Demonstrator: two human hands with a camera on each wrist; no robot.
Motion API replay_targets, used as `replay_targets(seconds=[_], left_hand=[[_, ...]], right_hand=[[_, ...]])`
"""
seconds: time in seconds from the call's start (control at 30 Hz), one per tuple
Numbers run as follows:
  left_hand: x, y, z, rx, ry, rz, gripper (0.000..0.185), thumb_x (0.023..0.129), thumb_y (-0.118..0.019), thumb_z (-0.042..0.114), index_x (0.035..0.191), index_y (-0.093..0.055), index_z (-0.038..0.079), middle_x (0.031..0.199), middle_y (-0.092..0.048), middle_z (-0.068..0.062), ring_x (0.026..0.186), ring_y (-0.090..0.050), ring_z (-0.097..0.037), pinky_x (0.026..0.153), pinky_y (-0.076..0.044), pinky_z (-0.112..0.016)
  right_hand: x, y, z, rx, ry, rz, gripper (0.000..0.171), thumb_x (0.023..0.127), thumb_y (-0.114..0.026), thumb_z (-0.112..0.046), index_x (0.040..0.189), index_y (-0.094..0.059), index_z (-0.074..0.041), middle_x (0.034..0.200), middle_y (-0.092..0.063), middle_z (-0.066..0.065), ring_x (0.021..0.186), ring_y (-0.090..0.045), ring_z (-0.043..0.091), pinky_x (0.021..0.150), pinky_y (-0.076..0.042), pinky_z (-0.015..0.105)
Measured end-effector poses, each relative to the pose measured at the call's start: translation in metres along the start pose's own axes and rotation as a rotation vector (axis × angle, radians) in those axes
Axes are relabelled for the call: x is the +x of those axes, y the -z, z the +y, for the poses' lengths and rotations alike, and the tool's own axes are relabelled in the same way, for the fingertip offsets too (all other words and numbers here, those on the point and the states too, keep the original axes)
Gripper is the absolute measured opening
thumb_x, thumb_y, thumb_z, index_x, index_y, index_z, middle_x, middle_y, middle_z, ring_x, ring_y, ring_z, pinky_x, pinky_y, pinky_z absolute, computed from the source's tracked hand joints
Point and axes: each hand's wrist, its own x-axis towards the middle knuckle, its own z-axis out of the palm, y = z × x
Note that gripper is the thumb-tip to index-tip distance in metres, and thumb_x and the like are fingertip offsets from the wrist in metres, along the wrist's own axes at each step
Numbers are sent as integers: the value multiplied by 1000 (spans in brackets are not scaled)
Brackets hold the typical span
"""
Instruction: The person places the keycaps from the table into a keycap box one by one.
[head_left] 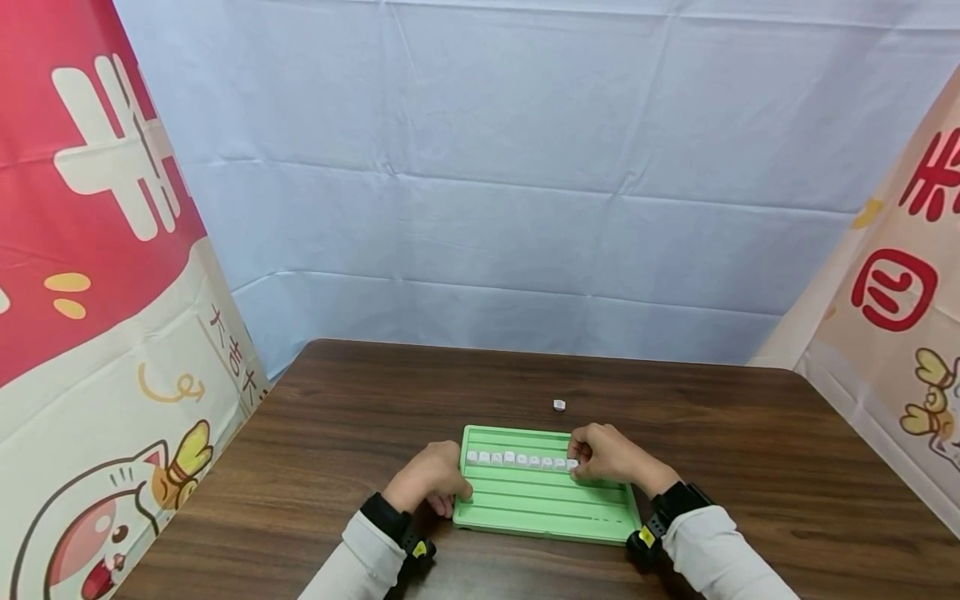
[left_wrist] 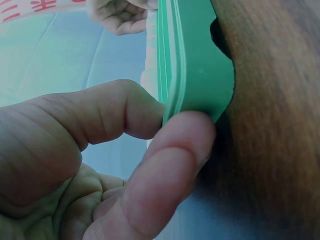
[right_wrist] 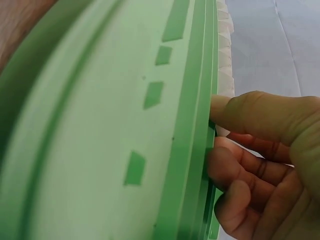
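A light green ridged tray (head_left: 540, 504) lies on the table, with a row of small white tiles shaped like keycaps (head_left: 510, 457) along one of its upper grooves. My left hand (head_left: 433, 477) pinches the tray's left edge between thumb and finger; the left wrist view shows a fingertip (left_wrist: 187, 132) against the outer wall. At the right end of the row, my right hand (head_left: 611, 454) pinches the last white tile (head_left: 572, 464) with thumb and fingers. In the right wrist view the fingers mostly hide that tile, and the thumb (right_wrist: 250, 112) reaches over the groove.
One loose white tile (head_left: 559, 405) sits on the dark wooden table (head_left: 360, 408) beyond the tray. A pale blue cloth (head_left: 495, 233) hangs behind the table, and printed cloths (head_left: 97, 350) hang at both sides.
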Motion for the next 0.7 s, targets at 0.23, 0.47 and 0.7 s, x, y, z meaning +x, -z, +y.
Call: replay_targets(seconds=[0.23,0.47,0.7], left_hand=[[-1,0,2,2,11,-1,17,76,-66,-4,61,-59,1,45,-56,-11,37,-56,-21,39,-50,-34],[-3,2,4,1,14,0,17,75,-66,-5,60,-59,0,45,-56,-12,37,-56,-21,39,-50,-34],[-4,2,4,3,16,1,17,75,-66,-4,60,-59,0,45,-56,-11,37,-56,-21,39,-50,-34]], right_hand=[[0,0,-1,2,1,-1,15,79,-73,-5,85,-59,-8,68,-50,-2,58,-45,11,53,-40,29],[0,0,-1,5,8,0,15,80,-72,-5,85,-59,-8,68,-50,-2,57,-44,10,52,-39,28],[-1,0,-2,-1,11,-1,15,80,-72,-6,86,-59,-8,68,-50,-2,57,-44,10,52,-38,29]])
